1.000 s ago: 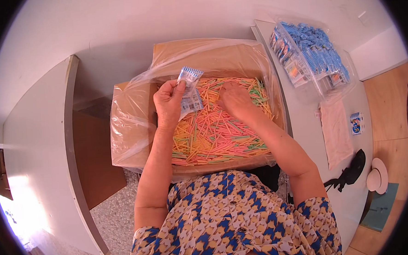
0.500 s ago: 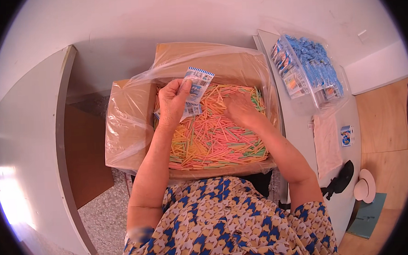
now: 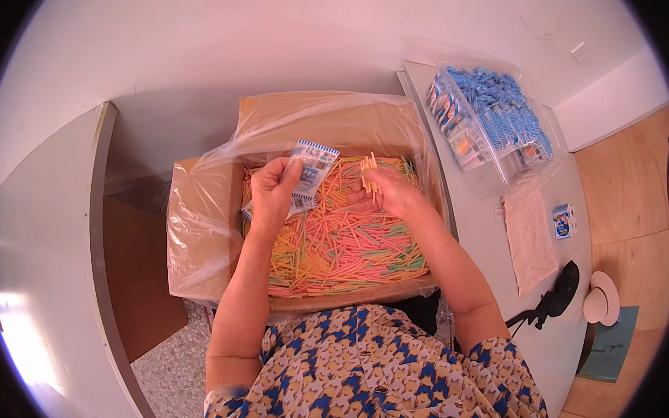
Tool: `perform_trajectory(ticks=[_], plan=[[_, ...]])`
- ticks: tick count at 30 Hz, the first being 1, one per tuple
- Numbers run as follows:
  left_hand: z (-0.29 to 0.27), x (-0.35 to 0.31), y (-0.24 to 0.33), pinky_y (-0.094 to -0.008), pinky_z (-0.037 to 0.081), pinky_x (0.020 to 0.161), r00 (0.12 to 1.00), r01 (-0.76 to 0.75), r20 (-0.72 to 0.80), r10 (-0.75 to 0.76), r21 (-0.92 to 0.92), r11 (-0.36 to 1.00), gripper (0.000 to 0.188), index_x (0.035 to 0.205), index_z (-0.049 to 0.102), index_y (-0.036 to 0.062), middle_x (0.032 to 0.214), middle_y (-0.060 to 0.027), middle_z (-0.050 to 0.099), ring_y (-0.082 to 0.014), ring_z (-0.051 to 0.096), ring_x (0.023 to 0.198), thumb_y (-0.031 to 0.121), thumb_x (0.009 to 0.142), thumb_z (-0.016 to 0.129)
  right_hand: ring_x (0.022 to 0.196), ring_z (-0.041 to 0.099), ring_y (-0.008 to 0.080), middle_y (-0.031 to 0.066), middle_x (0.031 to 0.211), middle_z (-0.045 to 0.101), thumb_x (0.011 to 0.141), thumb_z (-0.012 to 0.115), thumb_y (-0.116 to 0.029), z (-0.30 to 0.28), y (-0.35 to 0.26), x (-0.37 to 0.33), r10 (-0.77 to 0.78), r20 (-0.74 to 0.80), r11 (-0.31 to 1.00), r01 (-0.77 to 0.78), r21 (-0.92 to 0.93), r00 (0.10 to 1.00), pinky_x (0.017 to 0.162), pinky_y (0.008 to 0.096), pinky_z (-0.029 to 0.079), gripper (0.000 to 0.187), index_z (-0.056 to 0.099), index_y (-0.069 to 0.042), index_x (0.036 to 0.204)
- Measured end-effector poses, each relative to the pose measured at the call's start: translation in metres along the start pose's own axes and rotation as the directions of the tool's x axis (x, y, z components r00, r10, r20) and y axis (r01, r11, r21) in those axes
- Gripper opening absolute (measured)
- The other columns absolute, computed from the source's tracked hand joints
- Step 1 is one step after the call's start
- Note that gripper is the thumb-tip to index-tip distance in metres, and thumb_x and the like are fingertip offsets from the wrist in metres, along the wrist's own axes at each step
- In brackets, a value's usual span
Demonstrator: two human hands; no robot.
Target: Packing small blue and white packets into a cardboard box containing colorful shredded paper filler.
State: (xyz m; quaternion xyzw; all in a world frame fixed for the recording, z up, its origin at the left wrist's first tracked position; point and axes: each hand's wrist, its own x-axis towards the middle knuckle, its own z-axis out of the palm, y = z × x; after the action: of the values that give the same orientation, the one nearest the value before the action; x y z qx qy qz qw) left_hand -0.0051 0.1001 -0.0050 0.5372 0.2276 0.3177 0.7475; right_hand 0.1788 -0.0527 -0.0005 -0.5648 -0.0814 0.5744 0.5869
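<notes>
My left hand [image 3: 274,189] pinches a small blue-and-white printed packet [image 3: 315,167] between thumb and fingers, above the left part of the box. Another such packet [image 3: 302,204] shows just below it, partly covered; whether the hand holds that one too I cannot tell. My right hand [image 3: 387,193] is closed on a small bunch of pale yellow-orange sticks [image 3: 370,173], held upright over the box. Beneath both hands, a plastic-lined cardboard box [image 3: 328,122] holds a thick layer of thin pink, yellow, orange and green sticks [image 3: 336,247].
A clear plastic bin [image 3: 491,172] full of blue-and-white packets stands on a pale table [image 3: 471,224] to the right. Near it lie a pink cloth [image 3: 530,236], a small blue box [image 3: 564,221] and a black device [image 3: 560,294]. A grey panel [image 3: 56,246] rises at the left.
My right hand has come up out of the loose sticks with a small bunch in its fingers. The left hand still holds the packet. The whole view has shifted slightly.
</notes>
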Motion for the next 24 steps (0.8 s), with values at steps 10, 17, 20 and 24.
perform_trajectory(ticks=[10,17,20,24], plan=[[0.003,-0.001,0.006,-0.0208,0.048,0.058,1.000,0.008,0.014,-0.008,-0.004,1.000,0.017,0.090,0.067,0.0008,0.077,0.0013,0.066,-0.0029,0.057,0.066,0.016,0.094,0.060,0.068,0.064,0.0277,0.0142,0.085,0.058,0.095,0.049,-0.014,0.018,-0.004,0.043,-0.002,-0.209,0.915,0.086,0.395,0.978,0.056,0.0372,0.057,0.017,0.049,0.001,0.102],[-0.001,-0.003,-0.005,-0.0221,0.047,0.063,0.970,0.101,0.221,-0.105,0.030,0.994,0.016,0.092,0.069,0.0024,0.079,0.0020,0.066,-0.0039,0.057,0.070,0.017,0.092,0.062,0.055,0.047,0.0160,0.0014,0.064,0.049,0.099,0.046,-0.024,-0.014,0.013,0.017,-0.160,0.180,0.888,0.062,0.455,0.971,0.046,0.0278,0.039,0.023,0.047,-0.008,0.082],[0.004,-0.011,-0.002,-0.0229,0.047,0.065,0.880,0.219,0.406,-0.246,0.113,0.969,0.015,0.092,0.069,0.0017,0.081,0.0017,0.066,-0.0051,0.058,0.072,0.015,0.092,0.063,0.071,0.057,0.0196,0.0034,0.069,0.056,0.099,0.046,-0.031,0.026,0.007,-0.007,-0.282,0.022,0.881,0.250,0.401,0.959,0.058,0.0303,0.046,0.027,0.051,-0.010,0.082],[0.011,-0.014,-0.004,-0.0249,0.046,0.072,0.689,0.216,0.633,-0.353,0.286,0.934,0.014,0.094,0.069,0.0019,0.083,0.0031,0.063,-0.0065,0.056,0.079,0.014,0.090,0.064,0.107,0.060,0.0260,0.0103,0.086,0.066,0.100,0.043,-0.036,0.037,0.011,-0.013,-0.466,0.010,0.858,0.449,0.251,0.885,0.090,0.0401,0.045,0.032,0.054,-0.011,0.084]])
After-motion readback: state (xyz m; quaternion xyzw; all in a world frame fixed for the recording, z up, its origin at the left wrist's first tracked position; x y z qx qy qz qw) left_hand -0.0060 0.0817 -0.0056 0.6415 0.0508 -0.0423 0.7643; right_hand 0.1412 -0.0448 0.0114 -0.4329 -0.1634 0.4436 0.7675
